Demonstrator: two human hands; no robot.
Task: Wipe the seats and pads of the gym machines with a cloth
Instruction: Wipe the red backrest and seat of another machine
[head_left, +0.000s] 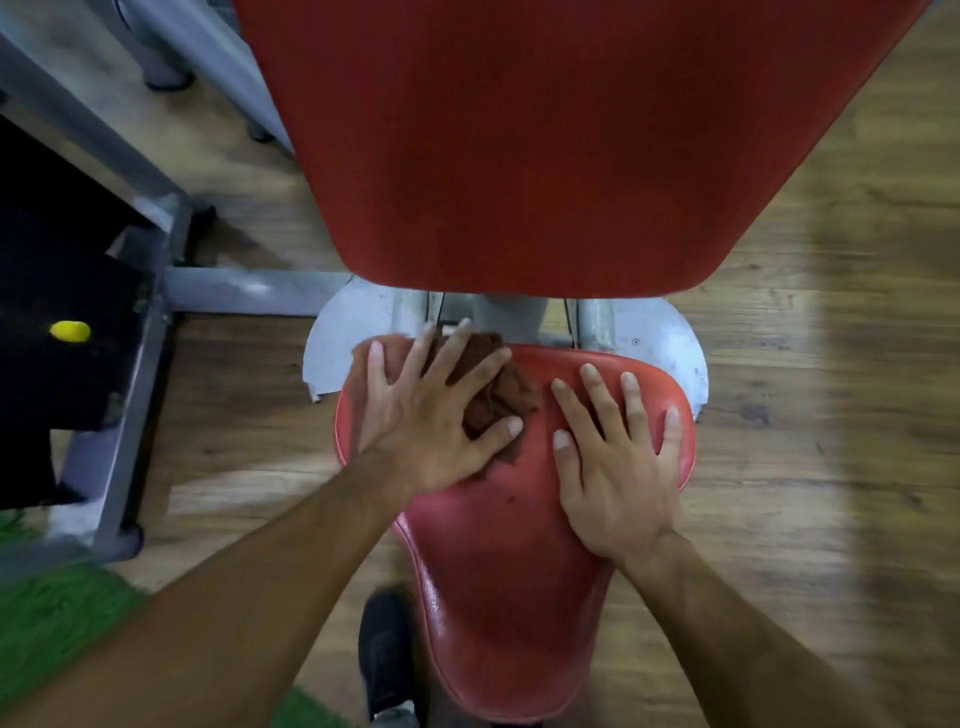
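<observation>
Left hand (415, 426) lies flat, fingers spread, pressing a crumpled brown cloth (496, 395) onto the rear left part of the red seat (498, 571); cloth reaches the seat's back edge, near the grey bracket plate (348, 332); right hand (618, 478) lies flat, fingers spread, bare on the seat's rear right, little finger along the right rim; narrow front of seat uncovered; red back pad (545, 145) rises just behind; wooden floor (831, 364) open to the right; grey frame (130, 364) to the left.
</observation>
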